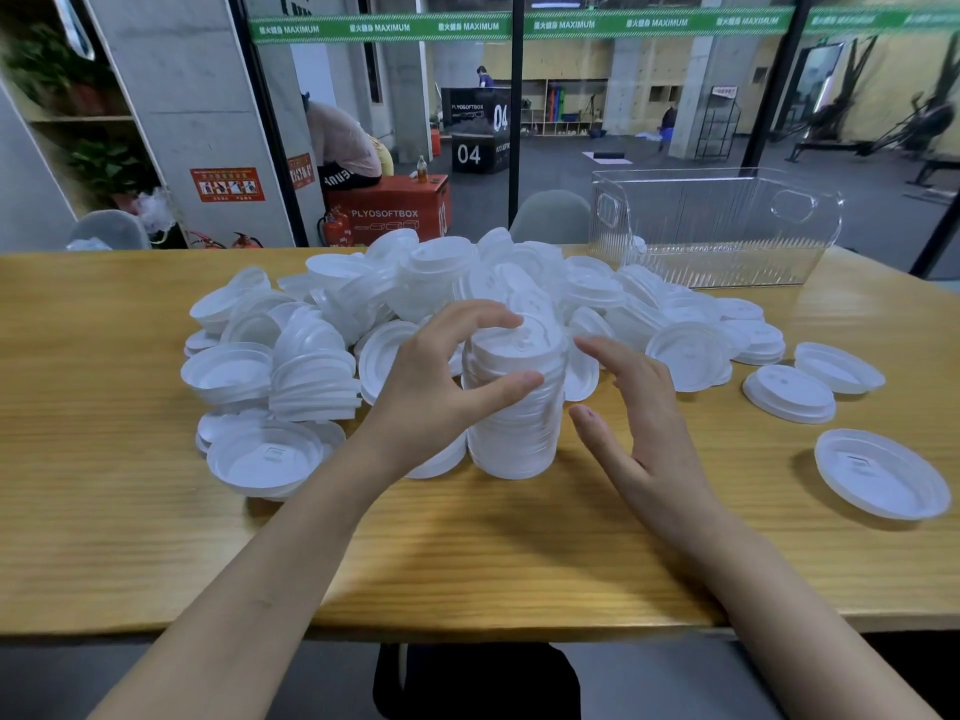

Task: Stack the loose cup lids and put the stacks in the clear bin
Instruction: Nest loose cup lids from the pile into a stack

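Hands are seen from the head camera at the middle of a wooden table (493,563). The left hand (441,392) is curled round a tall stack of lids (514,423), thumb on its near side and fingers over its top, apparently so that the column is steadied and squared. The right hand (647,423) is held apart, fingers straight and spread just beside the stack and clasping nothing; whether it touches cannot be told. The stack is stood on the table against the near edge of a heap of loose lids (332,324), where more can be reached. A few single lids (883,475) are scattered to the right. The clear bin (727,267) is set at the far right, well apart from the stack. No stack is seen in it, so the task is judged to be at an early stage.
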